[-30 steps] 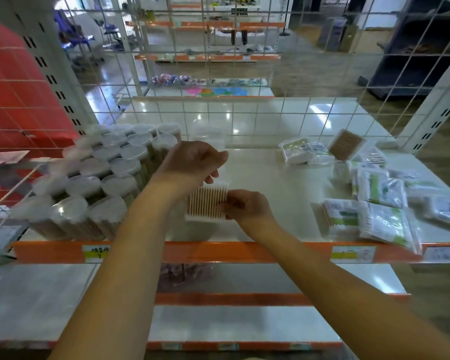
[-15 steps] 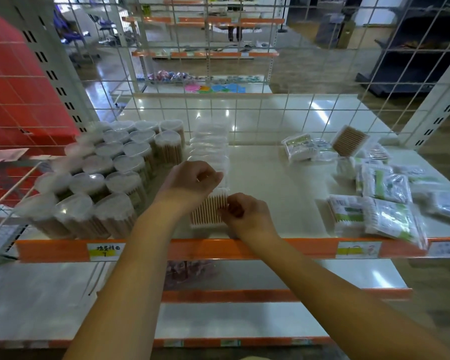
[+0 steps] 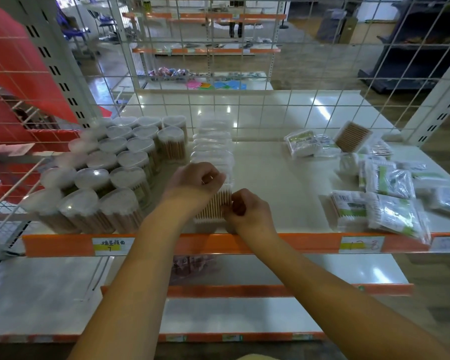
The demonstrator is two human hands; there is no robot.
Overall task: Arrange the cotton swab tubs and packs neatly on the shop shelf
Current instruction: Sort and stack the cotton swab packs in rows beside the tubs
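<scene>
We cannot see the left side of the flat swab box (image 3: 213,207) at the shelf's front edge, as the left hand (image 3: 195,181) covers it, and the right hand (image 3: 247,211) hides its right end. Behind that box, the row of clear boxes (image 3: 213,141) is washed out and cannot be counted. Right of the box, the print on the green-and-white packs (image 3: 390,201) and on the price labels (image 3: 361,244) is blurred beyond reading.

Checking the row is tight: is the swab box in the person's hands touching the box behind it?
Cannot tell. In the head view the left hand covers the seam between the held swab box and the row of boxes behind.
</scene>
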